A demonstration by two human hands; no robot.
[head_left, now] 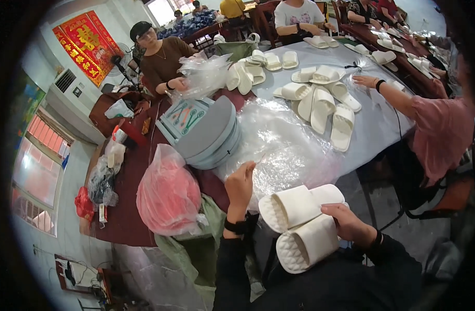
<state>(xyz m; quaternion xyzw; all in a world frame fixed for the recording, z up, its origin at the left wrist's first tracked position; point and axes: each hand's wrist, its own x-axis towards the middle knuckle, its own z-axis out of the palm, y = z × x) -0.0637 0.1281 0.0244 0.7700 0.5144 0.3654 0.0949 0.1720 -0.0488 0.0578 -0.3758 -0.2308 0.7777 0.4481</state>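
My right hand (348, 224) grips a pair of white open-toe slippers (303, 220), its thumb on top near one end. The two slippers lie side by side, a quilted pattern showing on their insoles. My left hand (240, 185) is raised beside them, fingers pinched together. Something thin seems to stick out from its fingertips, too fine to make out. Just beyond both hands, a heap of clear plastic bags (284, 147) spreads over the table's near side.
A pink bundle in clear plastic (168, 193) and a stack of grey boards (209, 132) stand left on the dark red table (126, 220). More white slippers (323, 106) lie on the grey-covered table (369, 140). Co-workers sit opposite and at right; a green sack (188, 254) hangs below.
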